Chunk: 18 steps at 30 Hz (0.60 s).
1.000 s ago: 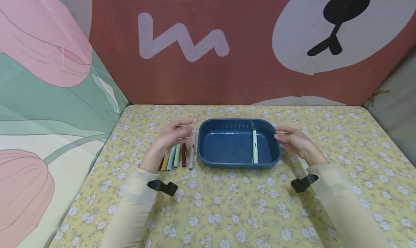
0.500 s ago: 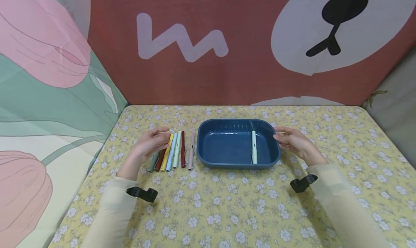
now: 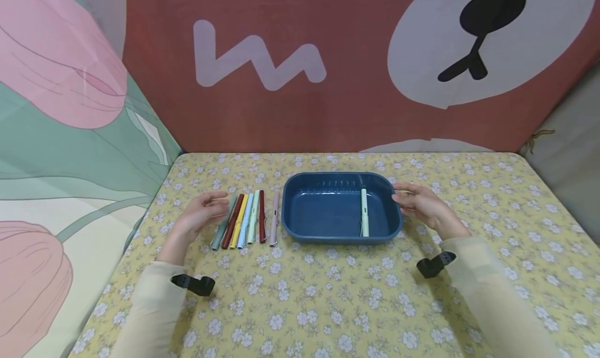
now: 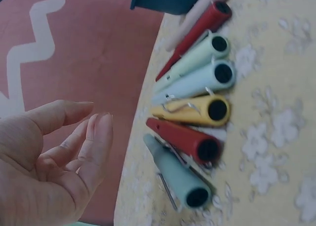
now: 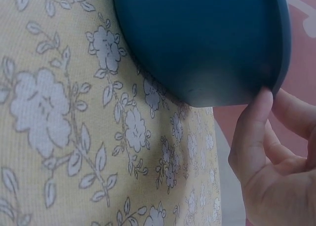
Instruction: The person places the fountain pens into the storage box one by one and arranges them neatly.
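Note:
A row of several pens lies on the table left of the blue tray (image 3: 323, 214). From the left come a grey-green pen (image 3: 221, 230), a dark red pen (image 3: 233, 221), a yellow pen (image 3: 239, 221), then light blue, mint, dark red and lilac ones. Inside the tray, toward its right end, lies a mint-green pen (image 3: 364, 212). My left hand (image 3: 199, 212) hovers by the grey-green pen, fingers loosely bent, holding nothing; the left wrist view shows a gap between thumb and fingertips. My right hand (image 3: 424, 207) pinches the tray's right rim (image 5: 284, 58).
The table wears a yellow flowered cloth (image 3: 319, 300). A red-brown printed curtain (image 3: 281, 118) hangs along the back edge, and a floral curtain (image 3: 94, 155) rises at the left. A black camera mount (image 3: 193, 284) sits on the left wrist, another (image 3: 436, 264) on the right.
My left hand has moved left, from over the pens near the tray to the row's left end, uncovering the pens. My right hand has stayed at the tray's rim.

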Each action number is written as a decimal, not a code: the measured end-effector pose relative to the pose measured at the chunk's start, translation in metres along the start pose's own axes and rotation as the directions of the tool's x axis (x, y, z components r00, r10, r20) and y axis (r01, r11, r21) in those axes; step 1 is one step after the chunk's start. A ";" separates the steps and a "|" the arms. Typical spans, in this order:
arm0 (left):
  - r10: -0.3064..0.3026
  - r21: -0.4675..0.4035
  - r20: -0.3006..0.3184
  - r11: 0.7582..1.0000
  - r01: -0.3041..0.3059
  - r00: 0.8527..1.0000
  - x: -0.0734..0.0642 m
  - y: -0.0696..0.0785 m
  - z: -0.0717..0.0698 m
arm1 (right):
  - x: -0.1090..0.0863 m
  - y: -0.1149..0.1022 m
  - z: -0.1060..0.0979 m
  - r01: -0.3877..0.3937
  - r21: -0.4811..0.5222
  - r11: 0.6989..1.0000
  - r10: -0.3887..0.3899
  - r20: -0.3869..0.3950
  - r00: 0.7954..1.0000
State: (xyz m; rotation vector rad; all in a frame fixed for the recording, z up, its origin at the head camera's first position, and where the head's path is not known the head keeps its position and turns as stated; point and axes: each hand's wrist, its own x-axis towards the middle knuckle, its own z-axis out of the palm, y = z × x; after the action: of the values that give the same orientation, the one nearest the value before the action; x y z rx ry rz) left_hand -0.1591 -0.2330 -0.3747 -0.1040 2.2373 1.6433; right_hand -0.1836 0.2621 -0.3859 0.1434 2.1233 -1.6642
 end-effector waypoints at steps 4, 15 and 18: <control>-0.018 0.022 -0.010 1.000 0.018 1.000 0.000 -0.004 -0.003 | 0.000 0.000 -0.001 0.004 0.005 1.000 -0.004 0.009 1.000; -0.065 0.110 -0.063 0.991 0.071 0.996 0.004 -0.019 -0.009 | 0.000 0.000 -0.001 -0.004 0.006 1.000 0.004 0.015 1.000; -0.087 0.126 -0.074 0.987 0.096 0.993 0.004 -0.022 -0.009 | 0.000 0.000 -0.001 -0.006 0.013 1.000 0.006 0.018 1.000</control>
State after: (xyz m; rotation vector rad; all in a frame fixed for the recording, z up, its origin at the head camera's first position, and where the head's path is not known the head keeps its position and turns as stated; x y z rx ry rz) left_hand -0.1596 -0.2478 -0.3936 -0.2293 2.3463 1.4645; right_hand -0.1834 0.2630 -0.3853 0.1379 2.0972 -1.6697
